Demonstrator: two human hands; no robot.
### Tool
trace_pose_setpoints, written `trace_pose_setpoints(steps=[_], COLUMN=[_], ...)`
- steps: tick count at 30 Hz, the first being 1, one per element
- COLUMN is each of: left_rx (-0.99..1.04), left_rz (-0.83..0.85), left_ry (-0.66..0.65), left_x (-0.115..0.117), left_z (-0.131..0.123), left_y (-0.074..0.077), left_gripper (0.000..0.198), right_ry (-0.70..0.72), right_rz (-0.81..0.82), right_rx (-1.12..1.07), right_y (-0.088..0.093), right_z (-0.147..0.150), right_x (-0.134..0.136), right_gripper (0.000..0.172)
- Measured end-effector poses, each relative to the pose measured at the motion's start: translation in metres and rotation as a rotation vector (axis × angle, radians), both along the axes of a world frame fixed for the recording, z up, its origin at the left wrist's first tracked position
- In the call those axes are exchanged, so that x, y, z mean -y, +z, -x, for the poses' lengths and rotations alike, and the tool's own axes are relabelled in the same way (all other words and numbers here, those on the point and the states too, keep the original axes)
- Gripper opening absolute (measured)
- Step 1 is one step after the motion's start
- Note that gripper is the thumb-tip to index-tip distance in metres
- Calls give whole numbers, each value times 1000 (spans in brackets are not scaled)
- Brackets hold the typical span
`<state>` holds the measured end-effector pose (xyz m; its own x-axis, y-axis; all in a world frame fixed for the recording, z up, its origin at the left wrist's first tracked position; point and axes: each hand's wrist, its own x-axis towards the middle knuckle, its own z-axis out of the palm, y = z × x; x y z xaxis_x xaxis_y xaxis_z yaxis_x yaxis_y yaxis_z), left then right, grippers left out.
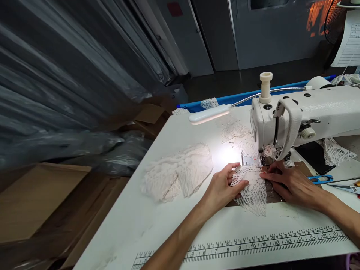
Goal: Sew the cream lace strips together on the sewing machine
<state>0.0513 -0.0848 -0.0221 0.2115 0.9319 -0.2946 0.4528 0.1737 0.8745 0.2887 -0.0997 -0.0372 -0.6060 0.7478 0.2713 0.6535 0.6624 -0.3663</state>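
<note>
A piece of white lace (pixel 253 187) lies in front of the sewing machine (pixel 270 123), its far edge close to the presser foot and needle area. My left hand (pixel 225 183) pinches the lace's left side between thumb and fingers. On its right edge rests my right hand (pixel 287 182), fingers bent and fingertips touching the lace just below the needle. Whether those fingertips grip the edge or only press it down is hard to make out. A small pink fabric flower (pixel 269 150) sits on the machine near the needle.
More lace pieces (pixel 180 168) lie to the left on the white table (pixel 135 221). A lit lamp (pixel 210 114) hangs above them. Blue thread snips (pixel 320 179) and scissors (pixel 344 188) lie at right. A printed ruler (pixel 242 247) runs along the front edge. Cardboard boxes (pixel 42 202) stand left.
</note>
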Motion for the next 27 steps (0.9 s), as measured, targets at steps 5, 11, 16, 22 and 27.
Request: trace_pose_setpoints(steps=[5,11,16,22,27], left_rx=[47,87,79,48,-153], left_rz=[41,69,30,9,-330], left_ry=[19,-1,-17,-45,-74], left_x=[-2,-1,-1,-1,-2], left_z=[2,5,8,9,13], left_y=[-2,-1,-6,-6,-6], left_gripper=[60,67,61,58,44], right_ry=[80,65,92,84,77], right_rz=[60,72,67,39,31], right_rx=[52,96,114,136,104], right_y=[3,5,2,1,3], right_z=[-4,-4,-5,-5,-3], right_x=[4,5,4,4,5], right_gripper=[38,41,41,42,41])
